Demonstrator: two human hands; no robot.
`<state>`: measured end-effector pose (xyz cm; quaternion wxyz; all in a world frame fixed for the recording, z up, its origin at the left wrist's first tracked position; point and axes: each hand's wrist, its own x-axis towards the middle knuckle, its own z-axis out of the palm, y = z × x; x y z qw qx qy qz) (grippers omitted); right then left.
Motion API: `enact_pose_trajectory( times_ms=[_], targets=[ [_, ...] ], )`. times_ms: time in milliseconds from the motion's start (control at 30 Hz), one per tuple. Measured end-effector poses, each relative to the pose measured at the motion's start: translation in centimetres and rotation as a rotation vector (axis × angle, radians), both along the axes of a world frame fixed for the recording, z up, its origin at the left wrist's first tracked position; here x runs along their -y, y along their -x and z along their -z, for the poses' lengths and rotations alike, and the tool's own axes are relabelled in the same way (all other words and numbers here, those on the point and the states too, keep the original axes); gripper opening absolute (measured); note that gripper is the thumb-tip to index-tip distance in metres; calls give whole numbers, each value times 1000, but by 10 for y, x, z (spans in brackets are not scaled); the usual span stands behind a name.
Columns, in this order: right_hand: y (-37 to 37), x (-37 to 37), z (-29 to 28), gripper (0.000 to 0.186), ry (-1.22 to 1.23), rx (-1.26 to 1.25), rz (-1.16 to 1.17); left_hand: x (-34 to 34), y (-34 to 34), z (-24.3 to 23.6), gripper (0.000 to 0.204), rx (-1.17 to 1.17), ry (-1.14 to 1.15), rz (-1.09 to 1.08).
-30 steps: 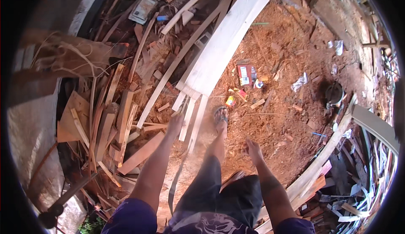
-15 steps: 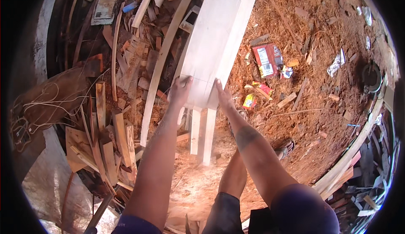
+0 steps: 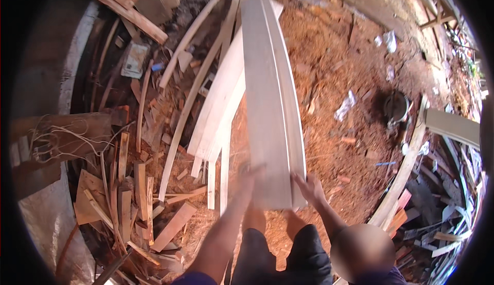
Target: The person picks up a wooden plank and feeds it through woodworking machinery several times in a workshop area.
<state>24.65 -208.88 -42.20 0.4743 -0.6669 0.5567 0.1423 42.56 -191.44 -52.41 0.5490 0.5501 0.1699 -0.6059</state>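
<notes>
A long wooden plank (image 3: pixel 265 105) stretches away from me, its near end just above my knees. Along its right side runs a raised lengthwise strip or second narrow board; I cannot tell which. My left hand (image 3: pixel 251 178), smeared by motion, grips the plank's left edge near that end. On the opposite edge, my right hand (image 3: pixel 310 187) has its thumb over the top and the other fingers partly hidden. Beneath and to the left is a pale wooden bench or stack of boards (image 3: pixel 216 115) on narrow legs, crossed by the plank's far part.
Offcuts and upright sticks (image 3: pixel 136 197) crowd the left, with a cable-draped wooden block (image 3: pixel 67 136) beside them. Curved strips (image 3: pixel 195 94) lie beyond. Shavings cover the brown ground (image 3: pixel 339 146). A dark round object (image 3: pixel 397 106) and a scrap pile (image 3: pixel 437 202) are at right.
The plank under my hands has swung right and come nearer, off the line of the pale boards, which now show at its left. Both hands have moved down and right with it.
</notes>
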Motion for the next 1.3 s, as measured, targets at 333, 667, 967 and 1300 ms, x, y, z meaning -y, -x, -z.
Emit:
enact_pose_trajectory(
  times_ms=[333, 667, 967, 1300],
  targets=[
    [224, 49, -319, 66, -654, 573, 631, 56, 195, -368, 53, -164, 42, -67],
    [218, 65, -364, 67, -343, 787, 1137, 124, 157, -436, 72, -339, 273, 415],
    [72, 157, -456, 65, -224, 476, 995, 243, -121, -133, 59, -388, -99, -230],
    [-48, 244, -451, 66, -285, 320, 895, 332, -181, -130, 25, -366, 277, -574]
  ],
)
